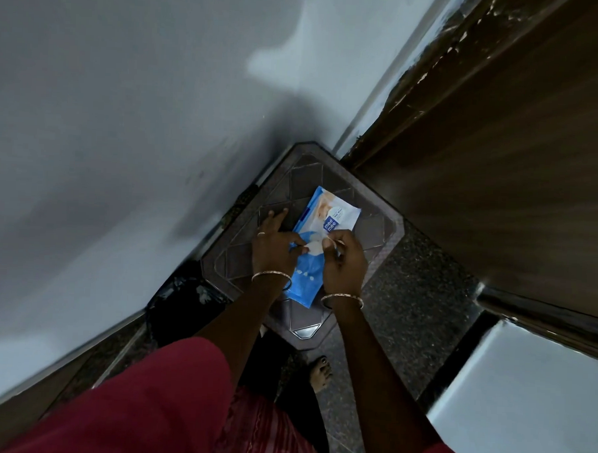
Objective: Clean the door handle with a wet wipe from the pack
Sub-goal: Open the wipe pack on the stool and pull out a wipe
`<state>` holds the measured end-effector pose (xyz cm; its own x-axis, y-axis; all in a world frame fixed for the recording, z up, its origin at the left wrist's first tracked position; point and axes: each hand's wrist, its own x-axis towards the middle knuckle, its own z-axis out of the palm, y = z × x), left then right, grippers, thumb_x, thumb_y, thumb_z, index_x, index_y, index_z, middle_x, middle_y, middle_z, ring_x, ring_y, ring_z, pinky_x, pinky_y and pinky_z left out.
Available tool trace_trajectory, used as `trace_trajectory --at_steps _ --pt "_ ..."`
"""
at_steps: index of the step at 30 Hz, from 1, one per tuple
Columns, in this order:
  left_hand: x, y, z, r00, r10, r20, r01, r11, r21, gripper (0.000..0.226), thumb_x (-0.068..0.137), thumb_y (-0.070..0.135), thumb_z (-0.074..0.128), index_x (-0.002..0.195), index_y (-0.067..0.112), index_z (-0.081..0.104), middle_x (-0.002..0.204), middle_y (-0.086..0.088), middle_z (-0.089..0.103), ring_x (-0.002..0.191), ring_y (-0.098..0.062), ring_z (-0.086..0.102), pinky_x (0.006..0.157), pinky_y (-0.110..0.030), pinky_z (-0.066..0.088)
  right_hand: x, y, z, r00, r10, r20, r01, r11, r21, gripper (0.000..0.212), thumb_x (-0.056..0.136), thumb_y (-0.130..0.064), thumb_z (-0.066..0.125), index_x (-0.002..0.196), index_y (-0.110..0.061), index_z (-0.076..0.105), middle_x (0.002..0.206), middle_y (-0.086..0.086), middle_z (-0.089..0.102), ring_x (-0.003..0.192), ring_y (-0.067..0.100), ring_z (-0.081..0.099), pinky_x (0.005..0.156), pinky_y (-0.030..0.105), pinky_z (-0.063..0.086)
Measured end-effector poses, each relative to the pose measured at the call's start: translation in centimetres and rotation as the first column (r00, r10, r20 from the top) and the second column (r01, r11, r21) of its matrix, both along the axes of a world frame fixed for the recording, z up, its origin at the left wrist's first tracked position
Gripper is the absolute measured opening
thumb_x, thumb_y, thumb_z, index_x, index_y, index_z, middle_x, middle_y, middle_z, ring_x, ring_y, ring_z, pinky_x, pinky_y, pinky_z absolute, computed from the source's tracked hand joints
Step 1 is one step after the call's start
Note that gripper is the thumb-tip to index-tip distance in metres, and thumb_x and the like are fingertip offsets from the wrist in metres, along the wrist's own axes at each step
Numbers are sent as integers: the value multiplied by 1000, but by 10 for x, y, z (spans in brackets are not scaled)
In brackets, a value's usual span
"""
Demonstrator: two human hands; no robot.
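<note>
A grey wall [124,116] fills the left of the view. Below it a brown stool [376,226] stands on the floor, and the blue pack [332,210] lies flat on its top.

The left hand [272,249] is on the pack's left edge. Two fingers lie straight on the stool, while the thumb and the other fingers curl in and pinch the pack beside its opening. At that opening sits a white tab [314,248]; it may be the seal flap or the first wipe, too small to tell which.

The right hand [345,262] has its fingers curled in narrow, pinching the tab from the right. The two hands almost touch over the middle of the pack. Right of the stool is the brown door [516,150]; its handle is out of view.

The step in hand looks like getting a wipe out. To do it well, the left hand should press the pack down firmly so that it does not lift. The right should peel low and slowly, then draw a single sheet. A fast upward tug would likely drag out several wipes. The pack should be resealed before turning to the door.
</note>
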<state>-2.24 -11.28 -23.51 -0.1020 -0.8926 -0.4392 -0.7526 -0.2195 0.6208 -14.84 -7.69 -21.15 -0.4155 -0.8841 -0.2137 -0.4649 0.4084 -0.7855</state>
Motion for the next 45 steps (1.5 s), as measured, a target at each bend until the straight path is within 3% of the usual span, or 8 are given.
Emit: trace_trajectory --at_steps 9,20,23,27,31,36,40,45 --pt "-10 2 -4 987 -62 150 64 998 -11 18 80 28 78 95 19 79 159 -6 34 148 -30 23 119 -47 23 -6 11 6 846 -274 457 245 962 123 17 98 -11 56 93 -27 54 113 17 61 105 29 59 89 56 53" --pt "-24 1 -4 966 -51 253 54 999 -7 16 80 31 74 89 18 77 160 -7 30 149 -32 21 116 -57 26 -12 15 6 932 -118 342 55 981 189 30 108 -15 34 100 -41 47 125 -4 53 97 -2 61 80 24 55" --pt "-30 1 -3 950 -48 307 45 999 17 17 80 33 71 88 18 75 160 -6 29 150 -31 19 117 -60 23 -13 20 10 825 -212 524 78 961 266 48 105 3 28 102 -44 37 134 -7 35 113 -4 46 105 40 48" --pt "-35 1 -3 938 -54 342 40 998 46 20 81 37 68 92 21 74 162 -2 23 152 -28 12 118 -61 17 -25 26 13 652 -392 650 343 916 208 24 102 -4 45 96 -26 53 104 -11 70 103 15 62 84 35 55" --pt "-37 1 -2 935 -55 351 36 997 61 22 84 36 66 98 21 75 163 -3 21 152 -28 11 118 -62 17 -30 29 21 458 -444 770 471 856 213 13 103 -2 43 99 -13 50 111 11 62 109 32 61 86 37 59" --pt "-40 2 0 936 -50 349 31 998 61 26 88 36 63 103 18 74 163 -5 20 152 -29 9 118 -64 15 -27 25 24 428 -503 751 554 803 222 12 103 -8 47 96 -17 52 119 16 58 114 37 62 83 41 61" --pt "-32 2 1 960 -53 274 37 997 66 23 85 30 69 104 17 71 162 -9 23 152 -31 12 118 -64 16 -28 16 16 464 -578 671 554 781 289 2 103 -10 49 104 -10 50 120 22 62 102 31 66 65 25 62" --pt "-17 11 6 992 85 -97 -93 992 -82 49 66 11 81 110 5 61 142 -21 46 126 -38 52 102 -47 46 -32 10 10 381 -633 674 559 738 377 13 102 -5 49 93 -14 53 118 24 61 105 35 64 62 28 62"
